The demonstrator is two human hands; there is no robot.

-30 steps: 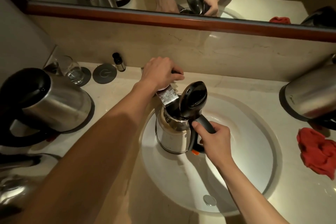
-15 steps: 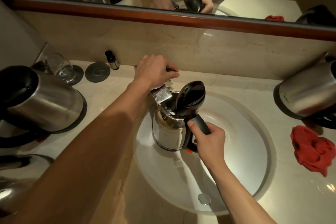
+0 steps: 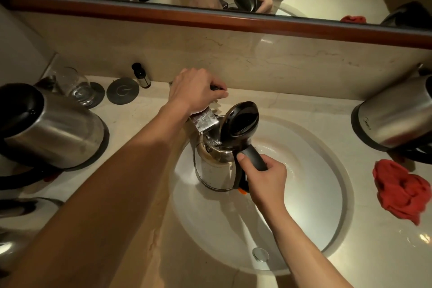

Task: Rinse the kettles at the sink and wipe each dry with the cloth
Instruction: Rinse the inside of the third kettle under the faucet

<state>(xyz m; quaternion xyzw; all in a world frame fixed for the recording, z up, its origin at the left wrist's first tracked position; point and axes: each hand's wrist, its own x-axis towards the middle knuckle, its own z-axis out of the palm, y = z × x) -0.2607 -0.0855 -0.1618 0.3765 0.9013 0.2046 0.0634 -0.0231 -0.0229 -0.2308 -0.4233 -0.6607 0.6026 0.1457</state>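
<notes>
Right grip [image 3: 265,180] was wrapped tight around the black handle of the steel kettle [image 3: 216,170], thumb pressed on top of the handle, and held the kettle upright over the white sink [image 3: 315,194]. Its black lid [image 3: 240,121] stood hinged open, tilted back toward the handle, and the mouth sat directly under the chrome tap spout [image 3: 204,123], where something glinting like water showed just inside the rim. Left grip [image 3: 196,91] was clenched over the tap's lever behind the spout, fingers curled down over it, the forearm reaching across the front of the table [image 3: 268,100].

Three more steel kettles waited around the basin: one [image 3: 53,133] with a black base on the table at the left, another [image 3: 395,117] at the far right edge beside the wall, and a third [image 3: 14,241] only partly in view at the lower left corner. The red cloth [image 3: 402,192] lay crumpled on the table to the right of the sink, just in front of the right-hand kettle and apart from both hands. At the back left stood a drinking glass [image 3: 74,86] on a dark coaster, a second round coaster [image 3: 122,90] beside it, and a small dark bottle [image 3: 141,76] against the wall. The drain plug [image 3: 260,254] sat at the near side of the basin.
</notes>
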